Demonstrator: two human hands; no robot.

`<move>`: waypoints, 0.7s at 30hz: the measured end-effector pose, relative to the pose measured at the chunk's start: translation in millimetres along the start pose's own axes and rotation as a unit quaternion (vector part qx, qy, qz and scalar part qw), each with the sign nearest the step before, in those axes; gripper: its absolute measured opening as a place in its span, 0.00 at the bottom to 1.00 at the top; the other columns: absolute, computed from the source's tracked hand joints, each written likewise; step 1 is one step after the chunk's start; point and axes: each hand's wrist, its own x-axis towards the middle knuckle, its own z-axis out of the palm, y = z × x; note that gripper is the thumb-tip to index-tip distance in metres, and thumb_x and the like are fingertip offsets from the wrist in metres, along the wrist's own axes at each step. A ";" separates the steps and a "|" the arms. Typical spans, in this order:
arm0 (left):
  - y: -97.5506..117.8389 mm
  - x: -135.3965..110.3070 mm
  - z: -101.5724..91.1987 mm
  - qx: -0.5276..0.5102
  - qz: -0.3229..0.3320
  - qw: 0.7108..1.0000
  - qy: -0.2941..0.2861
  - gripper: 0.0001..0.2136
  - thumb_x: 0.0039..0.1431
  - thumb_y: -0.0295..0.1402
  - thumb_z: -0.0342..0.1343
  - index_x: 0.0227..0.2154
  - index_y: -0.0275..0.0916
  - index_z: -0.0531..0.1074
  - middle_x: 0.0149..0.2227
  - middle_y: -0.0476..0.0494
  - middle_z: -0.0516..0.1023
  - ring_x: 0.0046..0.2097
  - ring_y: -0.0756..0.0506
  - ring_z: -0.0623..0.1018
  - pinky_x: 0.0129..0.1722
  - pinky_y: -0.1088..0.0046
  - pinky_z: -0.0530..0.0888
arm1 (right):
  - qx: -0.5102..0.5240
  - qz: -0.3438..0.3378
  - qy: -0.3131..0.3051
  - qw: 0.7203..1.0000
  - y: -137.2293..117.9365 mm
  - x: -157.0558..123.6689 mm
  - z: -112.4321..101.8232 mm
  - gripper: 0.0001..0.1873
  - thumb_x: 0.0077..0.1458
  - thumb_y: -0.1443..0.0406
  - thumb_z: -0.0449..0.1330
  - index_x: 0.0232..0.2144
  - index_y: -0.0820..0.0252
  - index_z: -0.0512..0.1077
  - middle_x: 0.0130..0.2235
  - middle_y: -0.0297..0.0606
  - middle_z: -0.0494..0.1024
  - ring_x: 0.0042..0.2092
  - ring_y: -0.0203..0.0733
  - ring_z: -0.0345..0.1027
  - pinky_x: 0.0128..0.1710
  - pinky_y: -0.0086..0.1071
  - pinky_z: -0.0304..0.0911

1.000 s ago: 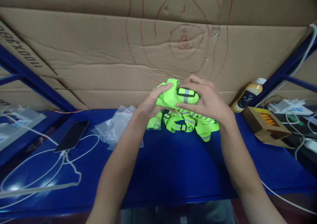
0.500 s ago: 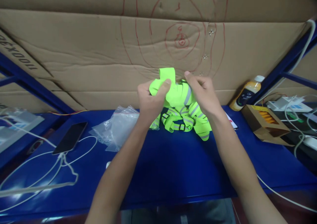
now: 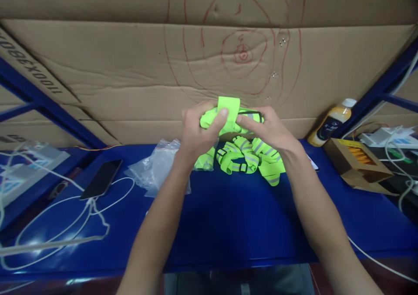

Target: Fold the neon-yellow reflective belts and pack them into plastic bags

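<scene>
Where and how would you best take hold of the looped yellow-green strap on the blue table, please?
I'd pinch the looped strap at its near edge, beside the front black buckle, coming from the person's side. The band looks flat, which suits a pinch; that edge faces the blue table, while other straps crowd its right.

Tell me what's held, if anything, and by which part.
A neon-yellow strap bundle, held at both ends: the left hand grips its left end, thumb on the raised flap; the right hand its right end, thumb across the front.
</scene>
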 end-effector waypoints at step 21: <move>-2.9 7.6 -13.9 -0.123 -0.185 0.970 -0.094 0.19 0.60 0.50 0.71 0.34 0.35 0.81 0.32 0.43 0.82 0.32 0.46 0.78 0.32 0.71 0.73 | -0.338 -0.206 0.021 0.918 0.7 -5.2 8.7 0.30 0.70 0.41 0.56 0.54 0.56 0.78 0.47 0.46 0.85 0.50 0.56 0.78 0.51 0.46 0.69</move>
